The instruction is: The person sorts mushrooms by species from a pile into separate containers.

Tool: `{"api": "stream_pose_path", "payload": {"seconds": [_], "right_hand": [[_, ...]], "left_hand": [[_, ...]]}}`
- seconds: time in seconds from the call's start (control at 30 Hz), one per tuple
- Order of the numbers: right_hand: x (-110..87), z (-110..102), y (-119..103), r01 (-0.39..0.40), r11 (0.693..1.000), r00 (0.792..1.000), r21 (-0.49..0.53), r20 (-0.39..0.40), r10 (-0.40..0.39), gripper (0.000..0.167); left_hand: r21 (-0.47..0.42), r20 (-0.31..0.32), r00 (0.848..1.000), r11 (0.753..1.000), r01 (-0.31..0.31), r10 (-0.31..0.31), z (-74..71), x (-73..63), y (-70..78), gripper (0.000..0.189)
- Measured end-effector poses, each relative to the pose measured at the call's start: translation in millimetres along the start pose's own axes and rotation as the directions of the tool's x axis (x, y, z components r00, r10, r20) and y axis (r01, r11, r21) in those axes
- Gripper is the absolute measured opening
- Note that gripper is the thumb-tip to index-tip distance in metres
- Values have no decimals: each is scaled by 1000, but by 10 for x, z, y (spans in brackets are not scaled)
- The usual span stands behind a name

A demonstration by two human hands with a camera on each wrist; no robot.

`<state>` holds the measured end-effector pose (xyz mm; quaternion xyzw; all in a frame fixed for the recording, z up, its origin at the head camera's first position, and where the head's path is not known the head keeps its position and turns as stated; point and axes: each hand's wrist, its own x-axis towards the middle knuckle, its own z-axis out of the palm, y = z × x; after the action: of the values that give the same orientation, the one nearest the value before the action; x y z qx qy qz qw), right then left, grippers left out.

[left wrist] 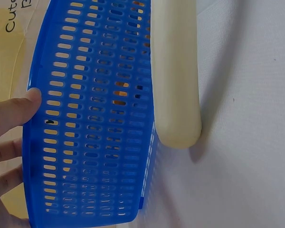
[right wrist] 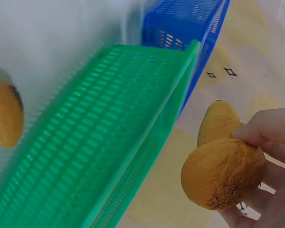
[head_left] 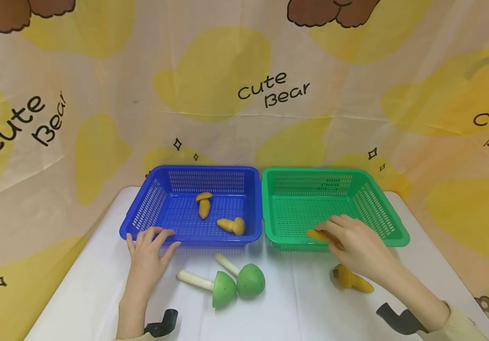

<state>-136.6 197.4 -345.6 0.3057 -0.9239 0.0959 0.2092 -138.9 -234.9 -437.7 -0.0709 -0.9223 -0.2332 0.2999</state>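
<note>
Nearest the lens: right sleeve [head_left: 457, 327], running up to the right hand [head_left: 357, 239]. Thumb and fingers pinch a yellow mushroom [right wrist: 223, 175], aloft over the near rim of the green basket [head_left: 304, 208]. Just toward the person from this hand: a second yellow mushroom [head_left: 351, 278], on the white table [head_left: 295, 308]. Left hand [head_left: 147, 255] grips the rim of the blue basket [head_left: 180, 208], thumb outside; two yellow mushrooms [head_left: 204, 207] lie inside, rightward of it. Two green-capped mushrooms [head_left: 250, 282] lie between the hands, nearer the person than the baskets.
</note>
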Motion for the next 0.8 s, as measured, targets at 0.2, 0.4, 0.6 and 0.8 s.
{"api": "stream_pose_path", "payload": {"seconds": [0.2,0.4,0.6,0.8], "right_hand": [[290,39,-71,-17,996,1000,84,14,15,29],[598,86,-161,-45,986,998,162,49,38,27],[889,148,-238,-53,977,997,206,64,40,25],[1140,232,-304,-62,971,995,231,84,44,26]], "left_hand": [[0,-1,1000,1000,1,-1,-13,3,6,24],[0,-7,1000,1000,-3,3,-14,-12,4,26],[4,0,1000,1000,7,-7,-25,-15,19,24],[0,-1,1000,1000,4,-4,-27,-14,26,25]]}}
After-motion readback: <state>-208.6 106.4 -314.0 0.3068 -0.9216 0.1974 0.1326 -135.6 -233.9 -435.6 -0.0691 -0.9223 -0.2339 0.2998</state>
